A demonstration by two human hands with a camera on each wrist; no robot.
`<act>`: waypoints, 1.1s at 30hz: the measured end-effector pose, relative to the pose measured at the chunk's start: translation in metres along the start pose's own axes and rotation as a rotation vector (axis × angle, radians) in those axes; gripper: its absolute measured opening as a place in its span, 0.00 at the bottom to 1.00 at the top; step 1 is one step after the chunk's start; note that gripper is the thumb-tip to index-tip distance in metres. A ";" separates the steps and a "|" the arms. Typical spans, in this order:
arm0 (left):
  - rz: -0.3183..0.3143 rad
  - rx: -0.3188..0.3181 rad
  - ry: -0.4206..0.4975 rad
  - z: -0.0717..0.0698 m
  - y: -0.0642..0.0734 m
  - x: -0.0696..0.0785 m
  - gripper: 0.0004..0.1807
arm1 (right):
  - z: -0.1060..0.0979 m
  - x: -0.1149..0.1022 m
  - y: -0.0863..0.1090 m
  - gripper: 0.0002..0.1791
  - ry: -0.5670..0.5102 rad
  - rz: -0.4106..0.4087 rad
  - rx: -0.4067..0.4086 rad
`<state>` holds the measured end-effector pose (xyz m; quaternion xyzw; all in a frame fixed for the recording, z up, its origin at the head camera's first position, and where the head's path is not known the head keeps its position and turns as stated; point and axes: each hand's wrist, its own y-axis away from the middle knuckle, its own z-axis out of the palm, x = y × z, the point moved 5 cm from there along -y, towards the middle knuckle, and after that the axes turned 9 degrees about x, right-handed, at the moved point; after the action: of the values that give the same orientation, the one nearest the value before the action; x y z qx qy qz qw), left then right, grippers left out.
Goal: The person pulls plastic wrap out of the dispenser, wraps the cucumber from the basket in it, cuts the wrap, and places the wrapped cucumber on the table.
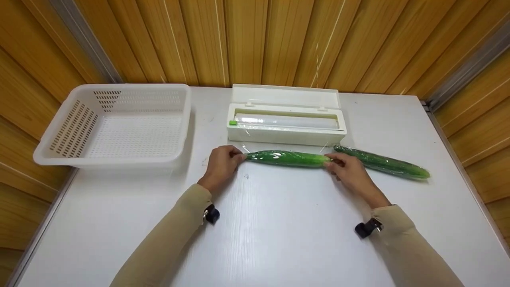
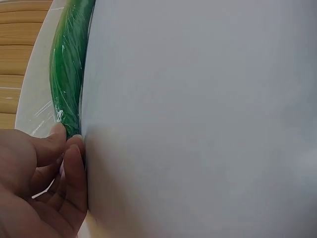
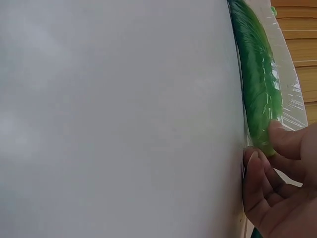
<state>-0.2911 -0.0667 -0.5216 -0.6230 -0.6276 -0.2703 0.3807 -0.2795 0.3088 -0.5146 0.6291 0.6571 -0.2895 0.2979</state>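
A green cucumber (image 1: 287,158) with clear plastic film around it lies crosswise in front of the wrap dispenser (image 1: 287,135). My left hand (image 1: 223,163) pinches its dark left tip between thumb and fingers; the left wrist view shows the wrinkled film on the cucumber (image 2: 69,64) up close. At the paler right end, my right hand (image 1: 348,171) pinches the other tip, with the thumb on top in the right wrist view. Film stretches from the cucumber back to the dispenser, whose lid (image 1: 285,96) stands open over a film roll (image 1: 287,120).
A second film-wrapped cucumber (image 1: 384,162) lies slanted just beyond my right hand. On the left of the white table (image 1: 271,239) stands a white perforated basket (image 1: 175,160). Wood-patterned walls (image 1: 247,44) enclose the table at the back and sides.
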 end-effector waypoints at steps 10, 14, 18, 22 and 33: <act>-0.003 0.017 -0.012 0.001 -0.001 0.000 0.05 | 0.003 0.001 -0.005 0.20 -0.025 0.031 0.027; -0.008 0.018 -0.025 0.001 0.000 0.001 0.06 | 0.002 0.001 -0.007 0.18 -0.033 0.038 0.030; -0.022 0.014 -0.034 0.002 -0.001 0.001 0.07 | 0.002 0.001 -0.009 0.18 -0.043 0.048 0.033; -0.031 0.010 -0.035 0.001 -0.002 0.001 0.08 | 0.002 0.000 -0.010 0.19 -0.044 0.055 0.039; -0.014 0.001 -0.002 -0.001 -0.002 0.000 0.08 | 0.000 0.005 -0.010 0.22 -0.111 0.091 0.005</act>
<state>-0.2927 -0.0680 -0.5206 -0.6187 -0.6324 -0.2721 0.3784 -0.2895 0.3119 -0.5185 0.6419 0.6095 -0.3117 0.3454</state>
